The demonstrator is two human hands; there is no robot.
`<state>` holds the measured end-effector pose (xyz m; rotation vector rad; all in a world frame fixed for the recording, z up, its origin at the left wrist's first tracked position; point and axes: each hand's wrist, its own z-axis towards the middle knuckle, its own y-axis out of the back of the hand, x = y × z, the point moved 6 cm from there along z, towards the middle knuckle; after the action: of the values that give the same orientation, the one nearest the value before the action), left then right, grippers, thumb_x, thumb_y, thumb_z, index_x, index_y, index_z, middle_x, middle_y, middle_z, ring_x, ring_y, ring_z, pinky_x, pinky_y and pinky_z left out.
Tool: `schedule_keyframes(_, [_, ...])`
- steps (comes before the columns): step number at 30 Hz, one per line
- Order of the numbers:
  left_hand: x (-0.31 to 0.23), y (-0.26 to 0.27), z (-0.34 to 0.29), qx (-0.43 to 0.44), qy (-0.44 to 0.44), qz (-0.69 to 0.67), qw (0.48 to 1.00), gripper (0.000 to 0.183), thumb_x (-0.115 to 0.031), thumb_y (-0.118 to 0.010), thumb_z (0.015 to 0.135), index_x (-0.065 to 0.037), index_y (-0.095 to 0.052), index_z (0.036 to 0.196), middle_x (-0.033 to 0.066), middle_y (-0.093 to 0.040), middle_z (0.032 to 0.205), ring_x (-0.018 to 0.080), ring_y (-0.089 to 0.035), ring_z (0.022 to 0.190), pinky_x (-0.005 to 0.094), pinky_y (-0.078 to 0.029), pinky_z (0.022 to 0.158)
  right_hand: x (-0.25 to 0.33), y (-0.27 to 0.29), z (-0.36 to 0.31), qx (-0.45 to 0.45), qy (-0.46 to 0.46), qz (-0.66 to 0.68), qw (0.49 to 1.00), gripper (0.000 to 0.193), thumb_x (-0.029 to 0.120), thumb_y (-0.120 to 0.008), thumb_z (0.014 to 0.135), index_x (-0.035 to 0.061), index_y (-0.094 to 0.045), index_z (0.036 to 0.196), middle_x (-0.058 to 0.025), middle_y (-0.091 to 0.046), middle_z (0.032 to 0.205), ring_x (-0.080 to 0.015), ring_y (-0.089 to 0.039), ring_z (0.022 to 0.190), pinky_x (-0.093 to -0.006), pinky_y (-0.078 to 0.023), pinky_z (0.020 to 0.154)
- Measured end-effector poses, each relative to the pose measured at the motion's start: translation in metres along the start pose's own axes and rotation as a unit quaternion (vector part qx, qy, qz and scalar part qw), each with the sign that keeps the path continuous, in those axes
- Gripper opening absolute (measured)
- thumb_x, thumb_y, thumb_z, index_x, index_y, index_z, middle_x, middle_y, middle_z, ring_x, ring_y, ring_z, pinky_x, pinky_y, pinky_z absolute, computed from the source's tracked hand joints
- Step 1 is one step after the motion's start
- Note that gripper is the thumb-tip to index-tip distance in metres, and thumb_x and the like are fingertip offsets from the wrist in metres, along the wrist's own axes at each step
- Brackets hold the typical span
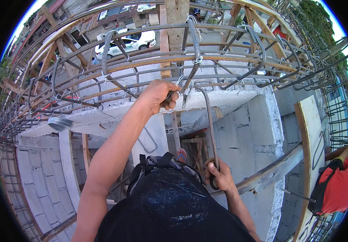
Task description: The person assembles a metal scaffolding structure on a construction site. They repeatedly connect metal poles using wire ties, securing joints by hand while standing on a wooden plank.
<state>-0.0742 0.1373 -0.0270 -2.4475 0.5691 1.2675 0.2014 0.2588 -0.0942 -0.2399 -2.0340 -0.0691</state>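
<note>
My left hand (162,96) is closed, fingers curled, beside a tied joint of the rebar cage (149,57). Its thumb and forefinger are by a loop of pale tie wire (180,78); whatever the fingers hold is hidden. Lower down, near my waist, my right hand (221,176) is wrapped round a dark ribbed steel bar (209,117). That bar runs up from my grip and bends over at its upper end near the bottom bars of the cage. Its lower end curves below my hand.
A bundle of cut tie wire (60,123) lies left on the concrete block wall (262,117). A wooden beam (270,167) crosses at right, near an upright board (309,133). A person in red (339,187) is at far right. Below, a white car (127,41) stands beyond the cage.
</note>
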Motion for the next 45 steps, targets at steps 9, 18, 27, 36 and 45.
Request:
schedule_keyframes(9, [0.001,-0.009,-0.002,0.010,-0.012,-0.032,0.999,0.017,-0.013,-0.051,0.088,0.001,-0.061,0.084,0.0069,-0.057,0.063,0.0193,-0.057,0.047,0.0300,-0.039,0.038,0.001,0.009,0.001,0.090,-0.060,0.062,0.992,0.025,0.025,-0.053,0.096,0.0027,-0.046,0.088,-0.0056,-0.049,0.058,-0.0160,-0.051,0.047,-0.0308,-0.045,0.048])
schedule_keyframes(18, [0.043,-0.017,0.005,0.012,-0.114,-0.021,0.993,0.020,-0.023,-0.050,0.093,-0.004,-0.058,0.094,0.0055,-0.062,0.067,0.0175,-0.061,0.056,0.0286,-0.041,0.050,0.017,-0.001,-0.016,0.291,-0.141,0.366,0.872,0.028,0.010,-0.068,0.082,0.0080,-0.041,0.078,-0.0011,-0.038,0.052,-0.0108,-0.040,0.041,-0.0293,-0.040,0.041])
schedule_keyframes(27, [0.087,-0.054,0.042,0.007,-0.349,-0.125,0.929,0.026,-0.026,-0.049,0.096,-0.005,-0.058,0.085,0.0054,-0.065,0.070,0.0110,-0.056,0.064,0.0254,-0.037,0.057,0.014,-0.011,-0.021,0.371,-0.160,0.521,0.752,0.027,0.008,-0.067,0.081,0.0094,-0.041,0.083,-0.0003,-0.035,0.052,-0.0094,-0.035,0.039,-0.0296,-0.038,0.041])
schedule_keyframes(36, [0.085,-0.085,0.045,0.000,-0.269,-0.231,0.935,0.024,-0.025,-0.048,0.098,-0.006,-0.058,0.089,0.0052,-0.066,0.077,0.0130,-0.062,0.070,0.0257,-0.038,0.060,0.040,0.025,-0.010,0.139,-0.118,-0.151,0.972,0.019,0.004,-0.062,0.083,0.0038,-0.043,0.082,-0.0078,-0.050,0.058,-0.0205,-0.051,0.046,-0.0374,-0.042,0.046])
schedule_keyframes(45, [0.081,-0.088,0.022,0.070,-0.228,-0.370,0.898,0.056,-0.059,-0.039,0.092,-0.005,-0.055,0.097,0.0069,-0.061,0.073,0.0213,-0.064,0.072,0.0308,-0.042,0.069,0.062,0.015,-0.016,-0.052,0.004,-0.571,0.819,0.030,0.011,-0.058,0.082,-0.0083,-0.042,0.098,-0.0309,-0.057,0.068,-0.0490,-0.057,0.073,-0.0508,-0.046,0.066])
